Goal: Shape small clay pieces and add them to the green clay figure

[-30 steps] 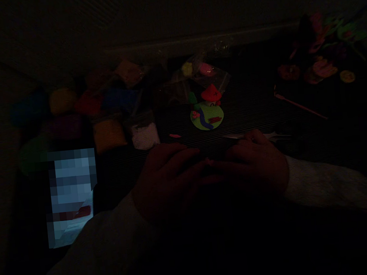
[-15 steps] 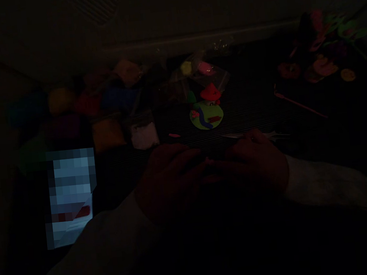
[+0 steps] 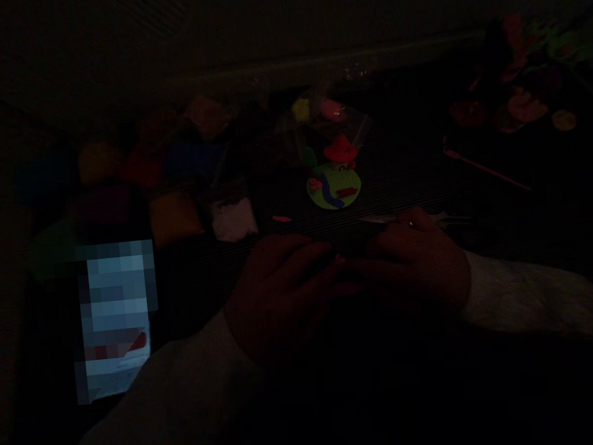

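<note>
The light is very dim. My left hand (image 3: 280,297) and my right hand (image 3: 418,260) meet at the fingertips, both closed in a pinch around a small pink piece of modelling clay (image 3: 347,288). Its shape is mostly hidden by the fingers. Just beyond them stands a clay model: a green disc (image 3: 320,201) carrying a red-roofed mushroom house (image 3: 340,150), a blue winding strip and a small red-brown piece. Scissors (image 3: 374,220) lie partly behind my right hand. A thin pink clay sliver (image 3: 281,218) rests beyond my left hand.
Bags of coloured clay, among them a white one (image 3: 234,220) and an orange one (image 3: 175,219), crowd the back left. A lit screen (image 3: 125,379) sits by my left forearm. A pink thin tool (image 3: 488,170) and several clay figures (image 3: 526,106) lie at right.
Both hands have shifted very slightly to the right, still pinching at the same spot. The picture has grown a little darker. Things on the table stay where they were.
</note>
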`<control>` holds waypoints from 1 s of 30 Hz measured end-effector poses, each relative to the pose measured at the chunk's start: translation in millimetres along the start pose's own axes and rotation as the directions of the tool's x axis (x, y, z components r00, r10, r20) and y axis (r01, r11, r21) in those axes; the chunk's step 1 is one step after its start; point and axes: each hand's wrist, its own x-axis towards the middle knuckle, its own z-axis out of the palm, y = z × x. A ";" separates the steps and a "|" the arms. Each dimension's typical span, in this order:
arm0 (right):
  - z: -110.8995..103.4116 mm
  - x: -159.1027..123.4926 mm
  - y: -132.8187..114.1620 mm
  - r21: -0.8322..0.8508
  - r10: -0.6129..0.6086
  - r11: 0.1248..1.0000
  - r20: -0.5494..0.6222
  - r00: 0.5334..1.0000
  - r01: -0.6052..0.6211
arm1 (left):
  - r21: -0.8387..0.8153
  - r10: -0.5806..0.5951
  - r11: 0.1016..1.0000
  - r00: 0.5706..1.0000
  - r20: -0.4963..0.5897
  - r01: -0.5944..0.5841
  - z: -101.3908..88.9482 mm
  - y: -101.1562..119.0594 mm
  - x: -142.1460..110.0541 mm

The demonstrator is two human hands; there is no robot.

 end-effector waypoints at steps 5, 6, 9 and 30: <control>0.5 -0.7 1.8 0.006 -0.020 1.000 -0.013 1.000 0.020 | -0.013 0.002 1.000 1.000 0.009 -0.002 1.3 1.4 -0.1; 0.7 -0.9 2.0 0.007 -0.023 1.000 -0.017 1.000 0.023 | -0.013 -0.001 1.000 1.000 0.009 0.001 1.5 1.9 0.1; 0.8 -1.2 1.8 0.006 -0.019 1.000 -0.020 1.000 0.019 | -0.016 0.000 1.000 1.000 0.004 0.000 2.4 3.4 0.8; 0.1 -0.9 2.7 0.017 0.010 1.000 0.010 1.000 -0.010 | -0.019 0.002 1.000 1.000 -0.030 -0.002 2.1 3.2 2.5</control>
